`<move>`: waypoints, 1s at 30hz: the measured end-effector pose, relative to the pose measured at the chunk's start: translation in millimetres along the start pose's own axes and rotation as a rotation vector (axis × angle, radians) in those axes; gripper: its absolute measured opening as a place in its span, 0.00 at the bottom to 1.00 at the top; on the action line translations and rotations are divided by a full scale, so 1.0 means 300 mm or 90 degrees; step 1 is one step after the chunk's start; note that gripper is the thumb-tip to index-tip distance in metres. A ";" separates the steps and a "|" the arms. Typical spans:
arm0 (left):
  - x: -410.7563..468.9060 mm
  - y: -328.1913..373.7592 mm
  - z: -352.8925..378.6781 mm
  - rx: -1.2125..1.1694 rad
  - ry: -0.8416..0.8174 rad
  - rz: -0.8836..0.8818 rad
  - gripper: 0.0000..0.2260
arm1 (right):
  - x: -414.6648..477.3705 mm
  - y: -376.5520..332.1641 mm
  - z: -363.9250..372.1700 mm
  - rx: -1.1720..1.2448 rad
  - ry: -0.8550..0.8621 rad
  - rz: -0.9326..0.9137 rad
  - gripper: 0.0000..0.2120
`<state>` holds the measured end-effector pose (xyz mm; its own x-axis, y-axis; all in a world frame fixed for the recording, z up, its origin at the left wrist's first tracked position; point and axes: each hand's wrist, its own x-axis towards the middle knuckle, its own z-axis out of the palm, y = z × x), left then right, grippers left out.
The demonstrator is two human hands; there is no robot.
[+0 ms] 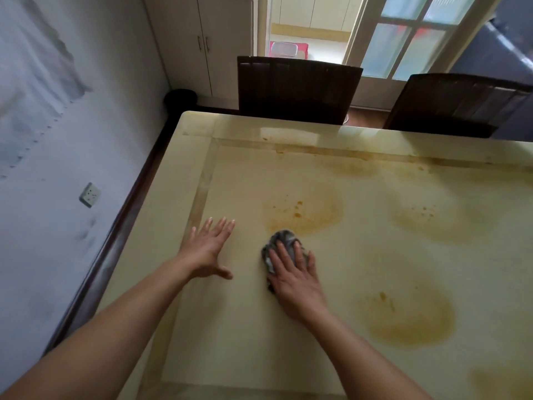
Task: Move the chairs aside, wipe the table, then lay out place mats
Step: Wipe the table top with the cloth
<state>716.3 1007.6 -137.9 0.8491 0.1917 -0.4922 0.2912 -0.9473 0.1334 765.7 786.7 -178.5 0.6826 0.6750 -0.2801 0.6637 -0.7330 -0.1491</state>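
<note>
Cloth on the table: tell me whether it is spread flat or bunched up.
Bunched up. The grey cloth is a crumpled wad with folds, poking out beyond the straight fingers of the right hand pressing it.

I see a glossy cream counter (pixel 375 269) with an inlaid border strip (pixel 206 174). Orange-brown stains (pixel 305 212) mark its middle and right portions. Toward the left edge lies a grey cloth (pixel 284 239) under my flat right hand (pixel 294 281). My left hand (pixel 207 249) rests flat beside it.
</note>
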 end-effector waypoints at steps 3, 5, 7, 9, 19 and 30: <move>0.070 0.030 -0.031 -0.001 0.000 -0.002 0.54 | -0.031 0.167 -0.004 -0.011 0.026 0.093 0.35; 0.099 0.033 -0.040 0.001 -0.016 -0.015 0.55 | -0.052 0.232 -0.005 -0.014 0.023 0.153 0.36; 0.118 0.020 -0.033 -0.031 -0.042 -0.027 0.56 | -0.056 0.237 -0.012 0.005 0.020 0.200 0.35; 0.125 0.008 -0.022 -0.066 -0.050 -0.029 0.57 | -0.035 0.204 -0.006 -0.009 0.039 0.219 0.36; 0.133 0.000 -0.002 -0.101 -0.021 -0.031 0.58 | 0.246 -0.102 -0.068 0.011 0.006 -0.121 0.30; 0.143 -0.014 0.012 -0.088 -0.036 -0.040 0.58 | 0.300 0.289 -0.157 0.044 -0.003 0.126 0.27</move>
<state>749.9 1018.8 -162.6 0.8023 0.2319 -0.5500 0.4049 -0.8885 0.2159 899.2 788.0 -172.0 0.7963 0.5165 -0.3149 0.4938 -0.8557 -0.1548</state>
